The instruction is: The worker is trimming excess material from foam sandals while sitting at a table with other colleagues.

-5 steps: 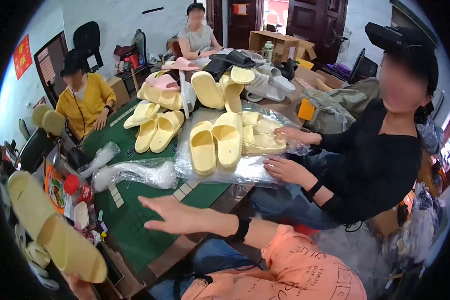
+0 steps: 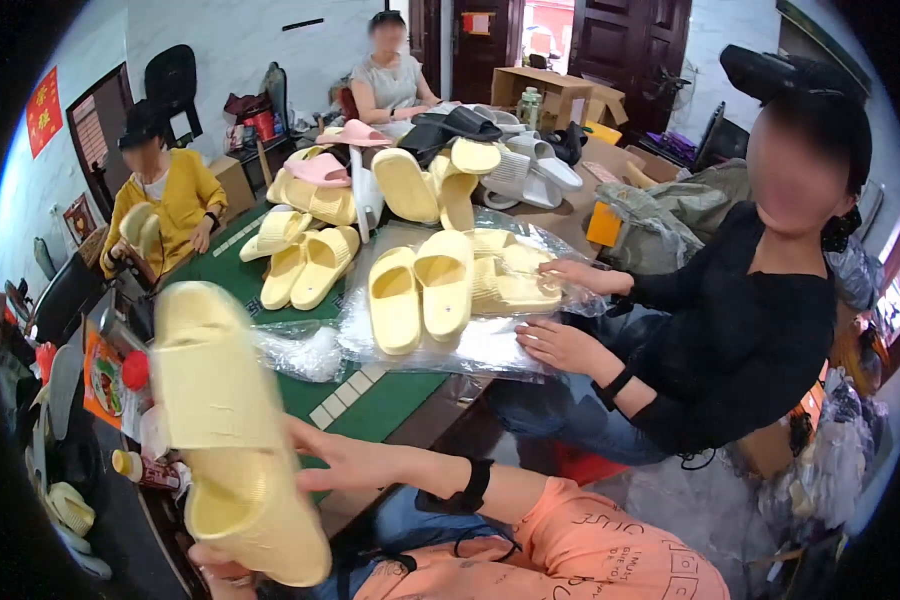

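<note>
The green counter [image 2: 390, 400] extends ahead of the right hand [image 2: 335, 460] and carries about a dozen pale yellow slides in a loose heap, two pink slides [image 2: 335, 150], several white and black ones at its far end, and clear plastic bags [image 2: 490, 345]. Three other people sit around it: one in black just right of the hand, one in yellow far left, one in grey at the far end. The person in black rests two hands on the bags, beside one upright pair of yellow slides [image 2: 420, 295]. Nearest the camera, one large yellow slide [image 2: 225, 430], blurred, stands on end with its ridged sole facing the viewer. The right hand, fingers spread fairly wide, presses against the slide's right edge at mid-height. The left hand [image 2: 220, 572] shows only partly at the lower edge, under the slide's bottom end; how far it is closed cannot be told. One small bottle [image 2: 145, 468] lies left of the slide.
</note>
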`<state>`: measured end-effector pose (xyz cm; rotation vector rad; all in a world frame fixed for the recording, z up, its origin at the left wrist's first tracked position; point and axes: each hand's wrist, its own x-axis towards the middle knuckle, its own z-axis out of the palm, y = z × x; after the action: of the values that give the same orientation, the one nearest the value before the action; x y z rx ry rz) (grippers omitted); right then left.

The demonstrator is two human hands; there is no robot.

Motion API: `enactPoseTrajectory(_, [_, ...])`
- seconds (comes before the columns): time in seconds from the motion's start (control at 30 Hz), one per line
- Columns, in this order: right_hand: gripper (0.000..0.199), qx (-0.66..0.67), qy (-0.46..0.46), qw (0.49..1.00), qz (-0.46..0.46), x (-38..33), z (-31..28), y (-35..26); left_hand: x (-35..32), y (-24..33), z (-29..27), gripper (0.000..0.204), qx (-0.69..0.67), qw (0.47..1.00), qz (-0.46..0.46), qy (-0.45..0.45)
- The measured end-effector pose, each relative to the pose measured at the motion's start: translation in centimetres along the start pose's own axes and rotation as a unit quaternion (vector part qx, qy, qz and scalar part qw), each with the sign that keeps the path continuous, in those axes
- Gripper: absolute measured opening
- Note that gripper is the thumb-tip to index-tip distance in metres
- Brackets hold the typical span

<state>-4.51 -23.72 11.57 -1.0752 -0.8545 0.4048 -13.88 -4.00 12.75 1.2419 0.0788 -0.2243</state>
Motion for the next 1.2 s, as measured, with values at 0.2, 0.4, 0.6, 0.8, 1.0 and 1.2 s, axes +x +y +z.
enactPoseTrajectory(0.2, [0.078, 0.198, 0.0, 0.98, 0.02, -2.6, -1.3, -1.7, 2.2, -1.8, 0.7, 0.064, -0.163, 0.962, 0.027, -0.218])
enactPoseTrajectory(0.4, [0.084, 0.146, 0.171, 0.973, -0.048, -3.7, -3.3, -2.3, 4.3, -2.6, 3.7, 0.046, -0.188, 0.98, -0.059, -0.025])
enactPoseTrajectory(0.6, [0.095, 0.096, 0.212, 0.968, -0.092, -4.5, -2.7, -1.0, 5.6, -3.2, 3.5, 0.04, -0.124, 0.989, -0.072, 0.025])
enactPoseTrajectory(0.8, [0.084, 0.125, 0.248, 0.959, -0.062, -5.5, -3.2, 0.8, 6.1, -0.3, 3.3, 0.032, 0.012, 0.996, -0.093, -0.011])
enactPoseTrajectory(1.0, [0.065, 0.139, 0.342, 0.923, -0.107, -5.9, -3.5, 0.3, 7.0, -2.2, 3.3, 0.035, -0.028, 0.989, -0.136, -0.053])
enactPoseTrajectory(1.2, [0.063, 0.181, 0.321, 0.922, -0.115, -6.0, -3.2, 1.3, 5.4, -2.5, 3.1, 0.039, -0.086, 0.982, -0.162, -0.043])
